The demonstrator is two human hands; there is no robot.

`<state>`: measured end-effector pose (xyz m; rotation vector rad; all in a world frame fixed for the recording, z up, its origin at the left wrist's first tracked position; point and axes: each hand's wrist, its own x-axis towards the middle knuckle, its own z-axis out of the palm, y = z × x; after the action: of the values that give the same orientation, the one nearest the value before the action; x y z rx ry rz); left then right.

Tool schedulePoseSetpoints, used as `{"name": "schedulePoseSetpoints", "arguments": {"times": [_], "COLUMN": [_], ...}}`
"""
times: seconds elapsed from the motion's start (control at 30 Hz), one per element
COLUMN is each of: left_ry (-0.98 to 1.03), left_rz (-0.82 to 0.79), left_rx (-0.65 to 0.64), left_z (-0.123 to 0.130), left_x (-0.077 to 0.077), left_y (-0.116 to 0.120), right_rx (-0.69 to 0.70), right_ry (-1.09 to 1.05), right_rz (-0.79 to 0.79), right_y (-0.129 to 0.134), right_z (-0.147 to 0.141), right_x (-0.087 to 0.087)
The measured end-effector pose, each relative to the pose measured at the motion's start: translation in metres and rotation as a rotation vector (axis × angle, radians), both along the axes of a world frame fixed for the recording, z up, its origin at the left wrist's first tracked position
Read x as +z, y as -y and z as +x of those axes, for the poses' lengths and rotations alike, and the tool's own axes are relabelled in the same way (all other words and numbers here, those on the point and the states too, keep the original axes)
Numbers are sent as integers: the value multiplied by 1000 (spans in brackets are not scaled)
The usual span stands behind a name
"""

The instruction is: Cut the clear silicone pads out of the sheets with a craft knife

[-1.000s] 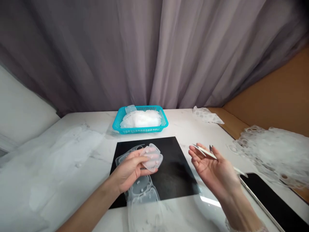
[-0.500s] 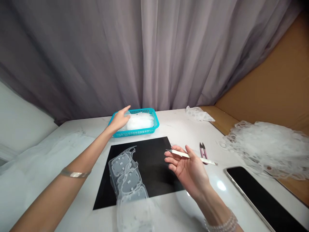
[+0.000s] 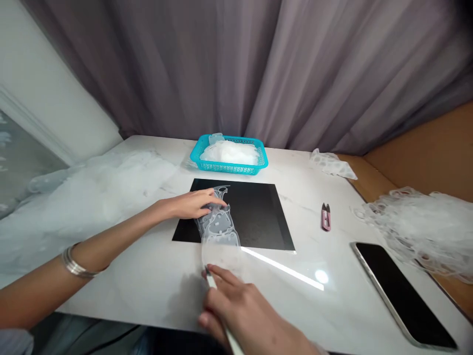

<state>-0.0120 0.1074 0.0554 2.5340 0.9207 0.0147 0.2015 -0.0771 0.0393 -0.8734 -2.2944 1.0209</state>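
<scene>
A strip of clear, thin moulded plastic (image 3: 220,222) lies partly on a black sheet (image 3: 254,212) and runs past its near edge. My left hand (image 3: 195,203) rests on the strip's upper left part, with its fingers a little apart. At the strip's near end is my right hand (image 3: 236,305), closed around a white pen-like tool (image 3: 231,337). The tool's dark tip is beside the plastic; whether it touches is too small to tell.
A turquoise basket (image 3: 229,167) of white pieces stands behind the sheet. Translucent plastic (image 3: 107,192) is heaped at left, more scraps (image 3: 428,227) at right. Pink snips (image 3: 325,218) and a phone (image 3: 402,296) lie to the right, a small scrap (image 3: 332,164) behind them.
My left hand has left the basket and come down onto the plastic strip. My right hand has moved left and nearer with the tool, its fingers now closed round it. The view has shifted.
</scene>
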Motion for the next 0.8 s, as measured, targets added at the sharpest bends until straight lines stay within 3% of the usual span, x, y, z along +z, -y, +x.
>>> {"name": "schedulePoseSetpoints", "arguments": {"times": [0.1, 0.23, 0.43, 0.57, 0.7, 0.8], "left_ry": [50, 83, 194, 264, 271, 251], "left_rz": [-23, -12, 64, 181, 298, 337], "left_rx": [-48, -4, 149, 195, 177, 145], "left_z": [7, 12, 29, 72, 132, 165], "left_x": [-4, -1, 30, 39, 22, 7], "left_y": [-9, -16, -21, -36, -46, -33], "right_rx": [-18, -197, -636, -769, -904, -1031], "right_ry": [64, 37, -658, -827, -724, -490], "right_rz": [37, -181, -471, -547, -572, -506], "right_y": [12, 13, -24, -52, -47, -35], "right_z": [-9, 4, 62, 104, 131, 148], "right_x": [-2, 13, 25, 26, 13, 3]}}
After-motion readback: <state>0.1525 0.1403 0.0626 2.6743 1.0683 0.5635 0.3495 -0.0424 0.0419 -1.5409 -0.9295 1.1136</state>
